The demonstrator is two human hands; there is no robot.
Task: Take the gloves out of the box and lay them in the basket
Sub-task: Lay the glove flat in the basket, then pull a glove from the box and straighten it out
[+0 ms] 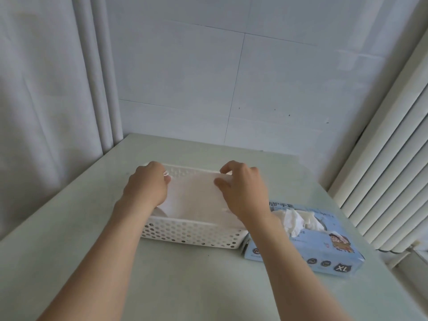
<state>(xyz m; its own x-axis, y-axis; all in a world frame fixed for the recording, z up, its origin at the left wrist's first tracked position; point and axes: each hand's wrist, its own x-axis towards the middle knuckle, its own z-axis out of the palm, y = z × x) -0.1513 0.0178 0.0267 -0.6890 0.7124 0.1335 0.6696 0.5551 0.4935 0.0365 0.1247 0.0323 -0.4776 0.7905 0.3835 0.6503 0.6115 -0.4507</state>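
Observation:
A white perforated basket (185, 232) stands on the table in the middle of the head view. A thin white glove (194, 193) is stretched flat over its inside. My left hand (148, 184) pinches the glove's left far corner with curled fingers. My right hand (240, 188) pinches its right far edge between thumb and fingers. To the right of the basket lies a light-blue glove box (324, 249) marked XL, with crumpled white gloves (298, 218) sticking out of its top opening.
The pale green table (185, 286) runs to a tiled wall at the back. A grey curtain (46, 112) hangs on the left. White slatted blinds (393, 170) stand close on the right, beside the table's right edge.

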